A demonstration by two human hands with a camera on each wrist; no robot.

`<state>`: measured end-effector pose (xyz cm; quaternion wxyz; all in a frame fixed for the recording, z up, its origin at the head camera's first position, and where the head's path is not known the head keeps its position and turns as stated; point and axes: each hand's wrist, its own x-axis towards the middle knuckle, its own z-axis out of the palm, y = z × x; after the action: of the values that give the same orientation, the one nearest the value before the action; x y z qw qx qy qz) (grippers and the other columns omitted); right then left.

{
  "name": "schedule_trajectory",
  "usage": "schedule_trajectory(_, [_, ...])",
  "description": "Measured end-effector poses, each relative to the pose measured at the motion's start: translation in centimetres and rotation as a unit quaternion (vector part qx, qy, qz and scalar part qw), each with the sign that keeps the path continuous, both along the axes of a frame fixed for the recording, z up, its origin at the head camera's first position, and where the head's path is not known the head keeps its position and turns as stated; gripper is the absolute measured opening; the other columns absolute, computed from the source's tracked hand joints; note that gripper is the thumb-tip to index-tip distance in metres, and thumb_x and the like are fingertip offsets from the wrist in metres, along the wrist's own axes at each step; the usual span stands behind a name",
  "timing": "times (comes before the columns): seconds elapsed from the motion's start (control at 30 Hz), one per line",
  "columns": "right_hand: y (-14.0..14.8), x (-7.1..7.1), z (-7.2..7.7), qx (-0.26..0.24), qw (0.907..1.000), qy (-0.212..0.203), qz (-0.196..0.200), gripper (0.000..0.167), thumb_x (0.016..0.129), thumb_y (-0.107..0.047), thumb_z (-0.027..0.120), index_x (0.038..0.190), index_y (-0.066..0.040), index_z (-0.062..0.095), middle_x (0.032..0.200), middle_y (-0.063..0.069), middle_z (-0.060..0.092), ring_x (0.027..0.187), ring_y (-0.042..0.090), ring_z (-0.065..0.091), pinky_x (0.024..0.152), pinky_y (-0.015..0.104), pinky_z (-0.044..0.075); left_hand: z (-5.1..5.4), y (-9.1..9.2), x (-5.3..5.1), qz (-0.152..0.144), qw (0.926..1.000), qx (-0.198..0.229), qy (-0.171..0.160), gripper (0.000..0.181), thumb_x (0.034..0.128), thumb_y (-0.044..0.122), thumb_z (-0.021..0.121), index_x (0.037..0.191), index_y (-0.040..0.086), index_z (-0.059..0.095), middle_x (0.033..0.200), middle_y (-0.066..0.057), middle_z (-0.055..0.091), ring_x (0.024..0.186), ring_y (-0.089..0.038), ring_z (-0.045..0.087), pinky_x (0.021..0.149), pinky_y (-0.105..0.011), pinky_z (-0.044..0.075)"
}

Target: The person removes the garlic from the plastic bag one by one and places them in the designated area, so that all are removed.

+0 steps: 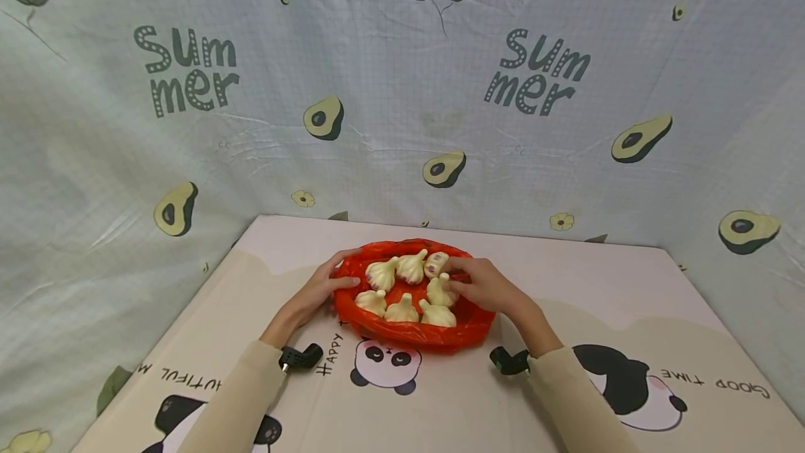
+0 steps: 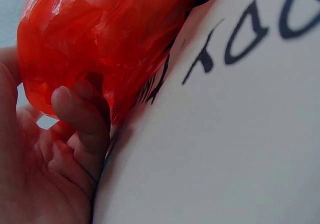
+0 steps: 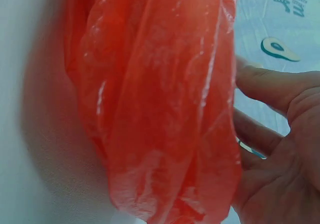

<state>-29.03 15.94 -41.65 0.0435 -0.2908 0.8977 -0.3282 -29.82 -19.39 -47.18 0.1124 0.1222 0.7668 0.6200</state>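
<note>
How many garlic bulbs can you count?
7 garlic bulbs, all inside the red plastic bag: three far, three near, one between at right; the right hand may hide more.

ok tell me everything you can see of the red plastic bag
The red plastic bag looks thin, glossy and creased. It sits open side up on the table, forming a wide, shallow oval with a rounded, crinkled rim. Seven garlic bulbs lie inside. The left hand holds its left edge, thumb over the rim. The right hand reaches over its right side to the bulbs. Whether anything stiffer supports the bag can't be told.
</note>
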Motion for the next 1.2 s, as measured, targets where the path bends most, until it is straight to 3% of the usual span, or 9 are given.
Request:
schedule_trajectory(0.27, [0.11,0.06,0.07,-0.030,0.9991,0.001,0.029,0.017,0.102,-0.017,0.062,0.118,-0.015,0.064,0.123,0.009,0.070,0.119,0.030,0.066,0.101,0.049,0.059,-0.03,-0.01,-0.03,0.000,1.0000,0.000,0.000,0.063,0.0977,0.020,0.062,0.157,0.023,0.040,0.164,-0.013,0.035,0.143,-0.040,0.043,0.117,-0.051,0.046])
schedule_trajectory(0.57, [0.07,0.19,0.23,-0.043,0.9977,-0.048,0.021,0.015,0.103,-0.017,0.058,0.118,-0.017,0.060,0.123,0.009,0.068,0.115,0.029,0.067,0.094,0.042,0.062,0.10,-0.11,0.12,0.002,1.0000,-0.001,-0.003,0.063,0.0978,0.021,0.062,0.157,0.023,0.040,0.164,-0.013,0.036,0.144,-0.041,0.043,0.116,-0.052,0.046])
schedule_trajectory(0.8, [0.41,0.09,-0.02,-0.071,0.9944,-0.076,0.022,0.016,0.101,-0.018,0.059,0.116,-0.018,0.058,0.123,0.008,0.065,0.116,0.026,0.062,0.095,0.040,0.061,0.04,0.08,0.08,0.004,1.0000,-0.001,-0.002,0.062,0.0981,0.020,0.062,0.156,0.025,0.041,0.164,-0.012,0.036,0.145,-0.040,0.043,0.116,-0.052,0.046])
schedule_trajectory(1.2, [0.32,0.56,0.54,-0.063,0.9957,-0.063,0.024,0.031,0.096,-0.019,0.065,0.127,-0.017,0.064,0.130,0.009,0.069,0.121,0.028,0.062,0.100,0.045,0.059,0.05,0.13,0.03,0.007,0.9999,0.003,-0.014,0.062,0.0972,0.021,0.064,0.155,0.025,0.042,0.165,-0.012,0.036,0.146,-0.041,0.042,0.115,-0.052,0.047])
